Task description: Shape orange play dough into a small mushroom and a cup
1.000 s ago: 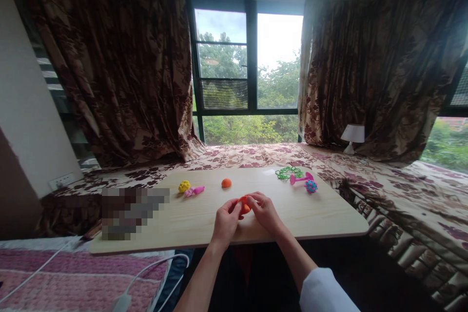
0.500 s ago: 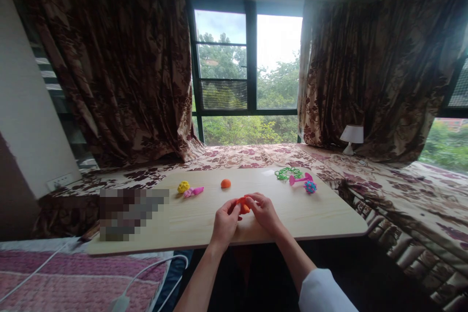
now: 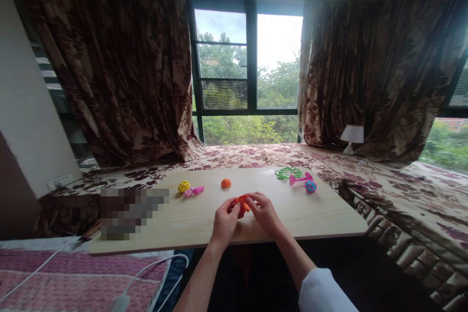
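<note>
Both my hands meet over the near part of the table, closed around an orange piece point(image 3: 243, 201) that looks like soft modelling clay. My left hand point(image 3: 225, 219) pinches its left side between thumb and fingers. On the other side, my right hand point(image 3: 263, 212) has its thumb and fingertips on the upper right of the piece. My fingers cover part of it, so its full shape is hidden. Beyond my hands, a rounded orange lump point(image 3: 225, 183) of similar colour rests on the table, apart from them.
On the pale wooden table point(image 3: 183, 229) lie a yellow knobbly ball point(image 3: 184, 186) and a pink toy point(image 3: 193, 192) to the left. At the right are green loops point(image 3: 287, 173), a pink dumbbell-shaped piece point(image 3: 300, 180) and a blue studded ball point(image 3: 310, 186). A white lamp point(image 3: 352, 134) stands behind.
The orange piece has shifted slightly in my fingers and shows a somewhat different outline. My hands stay in nearly the same place; the other things have not moved.
</note>
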`<action>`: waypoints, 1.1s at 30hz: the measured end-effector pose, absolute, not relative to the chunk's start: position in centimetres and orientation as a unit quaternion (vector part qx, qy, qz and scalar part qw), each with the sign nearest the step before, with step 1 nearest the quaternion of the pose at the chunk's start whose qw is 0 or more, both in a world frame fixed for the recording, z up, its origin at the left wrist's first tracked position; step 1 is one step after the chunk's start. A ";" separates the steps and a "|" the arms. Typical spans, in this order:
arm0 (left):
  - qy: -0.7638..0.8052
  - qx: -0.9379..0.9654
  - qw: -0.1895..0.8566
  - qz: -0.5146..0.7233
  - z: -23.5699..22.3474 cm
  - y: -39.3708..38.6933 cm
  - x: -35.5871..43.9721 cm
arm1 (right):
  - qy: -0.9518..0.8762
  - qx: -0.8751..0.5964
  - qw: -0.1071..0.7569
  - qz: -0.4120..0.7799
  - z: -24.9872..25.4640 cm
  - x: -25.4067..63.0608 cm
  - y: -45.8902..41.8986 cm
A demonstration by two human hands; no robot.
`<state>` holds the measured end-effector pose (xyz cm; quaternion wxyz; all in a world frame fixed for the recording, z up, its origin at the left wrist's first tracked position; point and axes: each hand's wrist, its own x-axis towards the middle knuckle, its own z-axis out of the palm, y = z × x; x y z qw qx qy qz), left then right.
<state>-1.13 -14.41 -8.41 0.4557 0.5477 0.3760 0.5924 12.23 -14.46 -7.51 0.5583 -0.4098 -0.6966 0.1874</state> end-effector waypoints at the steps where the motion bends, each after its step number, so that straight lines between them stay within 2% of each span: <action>1: 0.374 0.545 0.459 0.593 -8.4 -14.4 -1.1 | -0.699 -0.410 0.555 0.186 -7.5 12.2 -14.4; 9: 0.407 0.585 0.412 0.568 -7.8 -14.9 -0.9 | -0.703 -0.419 0.558 0.139 -7.5 12.5 -14.6; 15: 0.390 0.587 0.412 0.578 -8.1 -14.7 -1.0 | -0.696 -0.403 0.565 0.184 -7.6 12.3 -14.5; 21: 0.393 0.604 0.412 0.558 -8.1 -14.8 -1.0 | -0.698 -0.405 0.569 0.158 -7.7 12.4 -14.4; 28: 0.372 0.567 0.436 0.591 -8.2 -14.7 -1.0 | -0.685 -0.402 0.566 0.219 -7.7 12.4 -14.2; 33: 0.394 0.588 0.419 0.568 -8.0 -14.8 -1.0 | -0.694 -0.411 0.568 0.163 -7.6 12.5 -14.5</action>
